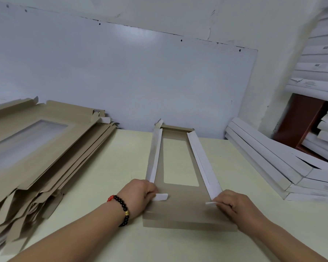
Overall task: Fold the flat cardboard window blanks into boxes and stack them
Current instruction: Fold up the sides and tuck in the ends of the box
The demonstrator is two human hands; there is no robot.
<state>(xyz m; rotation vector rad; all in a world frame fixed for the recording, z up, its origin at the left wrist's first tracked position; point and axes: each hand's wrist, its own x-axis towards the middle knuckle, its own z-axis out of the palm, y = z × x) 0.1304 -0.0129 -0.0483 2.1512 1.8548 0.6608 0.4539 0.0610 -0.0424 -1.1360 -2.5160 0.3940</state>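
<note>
A brown cardboard window blank [180, 208] lies flat on the pale table [106, 178] in front of me, its cut-out window toward the far end. Both long side walls stand folded up, showing white inner faces. My left hand [140, 195] pinches the small white corner tab at the near end of the left wall. My right hand [237, 205] pinches the matching white tab at the near end of the right wall. A pile of flat brown window blanks [36, 144] rests on the left of the table.
White folded boxes [273, 163] are stacked at the right, leaning over the table edge, with more white boxes [320, 59] piled high behind them. A large white board [121, 76] stands against the wall at the table's far edge.
</note>
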